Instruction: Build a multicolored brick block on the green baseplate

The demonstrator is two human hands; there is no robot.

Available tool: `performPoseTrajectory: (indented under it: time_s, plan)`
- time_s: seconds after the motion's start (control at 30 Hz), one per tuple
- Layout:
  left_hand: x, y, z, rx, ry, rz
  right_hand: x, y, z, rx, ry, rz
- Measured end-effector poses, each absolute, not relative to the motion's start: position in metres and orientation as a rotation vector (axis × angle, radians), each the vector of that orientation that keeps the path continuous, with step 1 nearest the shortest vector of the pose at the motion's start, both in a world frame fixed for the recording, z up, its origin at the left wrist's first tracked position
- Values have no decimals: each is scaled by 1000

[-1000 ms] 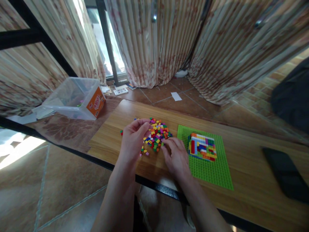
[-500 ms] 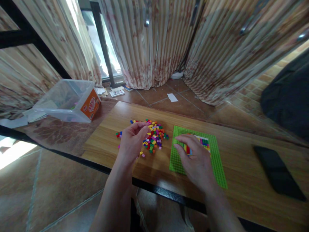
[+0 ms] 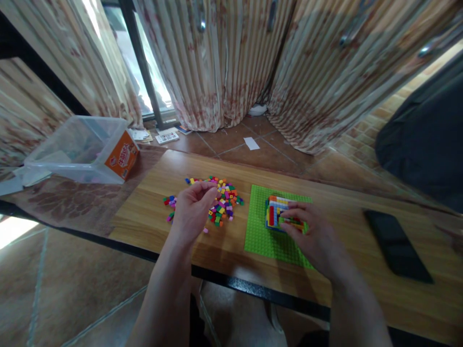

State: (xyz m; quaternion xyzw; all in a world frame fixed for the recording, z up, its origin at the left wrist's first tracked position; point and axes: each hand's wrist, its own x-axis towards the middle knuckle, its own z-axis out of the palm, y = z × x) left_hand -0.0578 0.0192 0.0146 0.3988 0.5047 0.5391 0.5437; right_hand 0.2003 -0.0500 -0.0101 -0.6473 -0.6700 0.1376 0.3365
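Daylight enters through the window (image 3: 144, 91) beyond the left hand (image 3: 190, 212), blown out white there. The counter (image 3: 224, 246) under both hands is evenly lit, with soft shadows toward the viewer. Curtains (image 3: 231, 62) bow from wide-angle distortion; edges look soft, slightly blurred.

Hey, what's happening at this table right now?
A person is working with small coloured bricks. Their right hand rests on a brick build standing on a green baseplate, while the left hand hovers, fingers curled, over a loose pile of bricks on the wooden table.
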Motion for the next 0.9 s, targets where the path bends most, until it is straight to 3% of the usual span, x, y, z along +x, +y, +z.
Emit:
performPoseTrajectory:
  time_s: [0.9]
  plan:
    - [-61,20,18,1021,1220,1255,197,-44,-23,-1738,-1616,319]
